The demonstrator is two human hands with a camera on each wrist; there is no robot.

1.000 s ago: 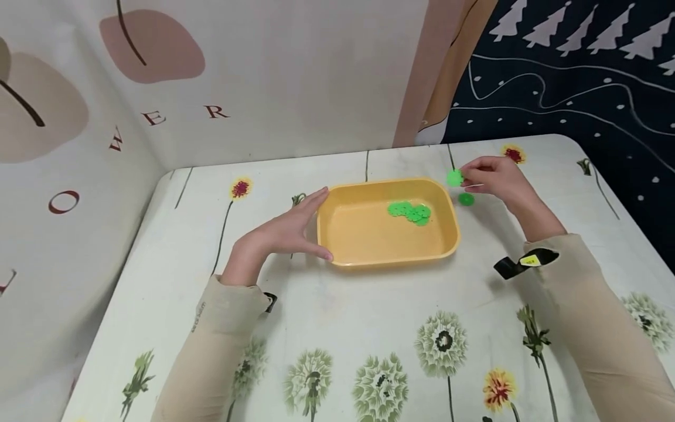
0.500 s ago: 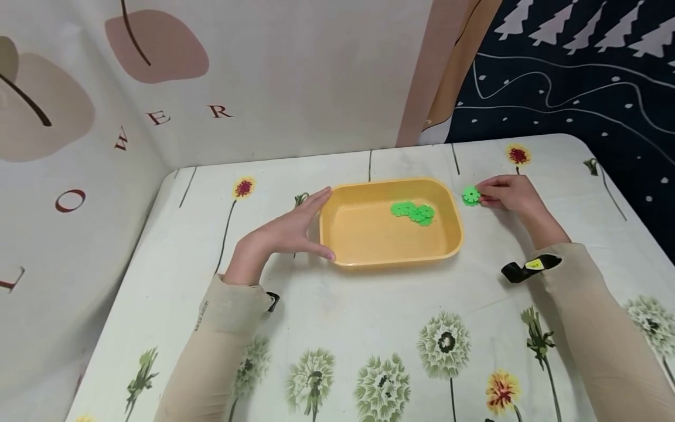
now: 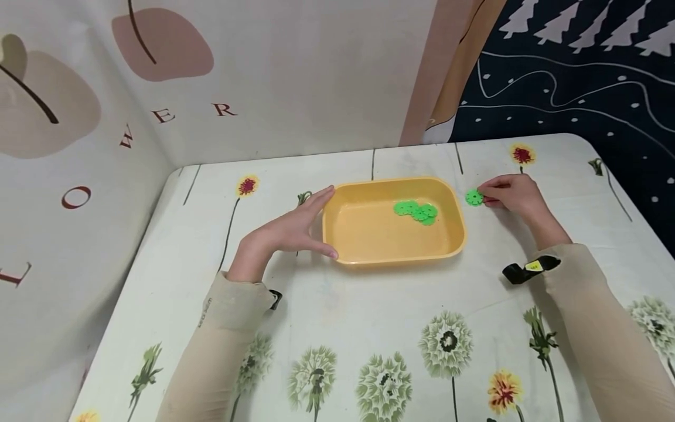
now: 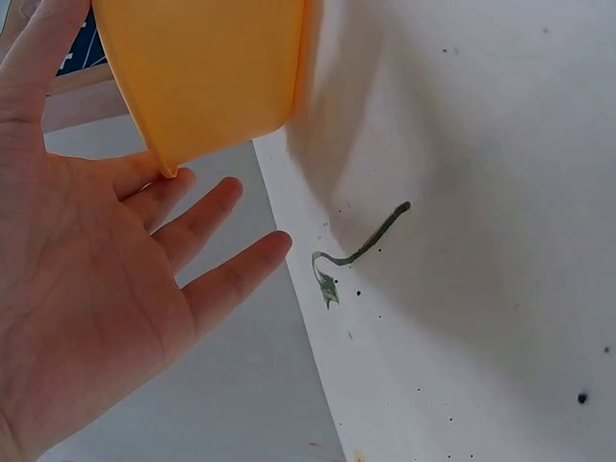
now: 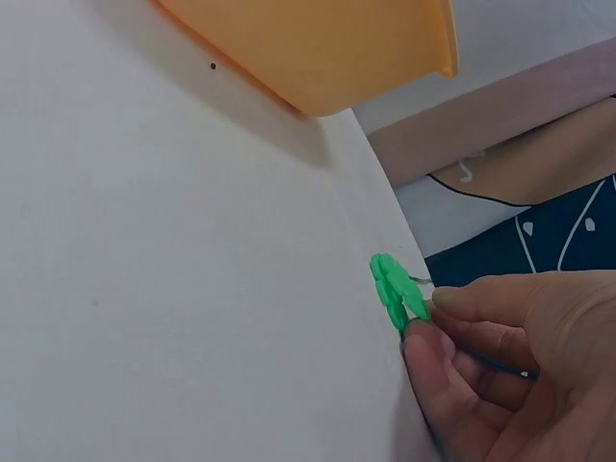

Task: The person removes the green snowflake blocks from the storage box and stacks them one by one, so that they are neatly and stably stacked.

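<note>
My right hand (image 3: 515, 196) pinches a green notched plastic disc (image 3: 474, 197) between thumb and fingers, low over the table right of the tray. The right wrist view shows two green discs (image 5: 393, 289) close together at the fingertips; whether both are held is hard to tell. My left hand (image 3: 295, 227) spans the left end of the yellow tray (image 3: 369, 259), thumb at its near corner and fingers at its far corner. Seen from the left wrist, its fingers are spread, some touching the tray's rim. Several green discs (image 3: 416, 211) lie overlapping on the tray floor, toward the right.
A white flower-printed cloth covers the table (image 3: 369, 310). Behind it hangs a pale printed curtain (image 3: 295, 88), with a dark tree-patterned cloth (image 3: 559, 88) at the right. A black strap (image 3: 529, 268) is on the right wrist.
My right hand has lowered its disc from near the tray's far right corner to the disc lying on the table, which it now covers. The left hand stays at the tray.
</note>
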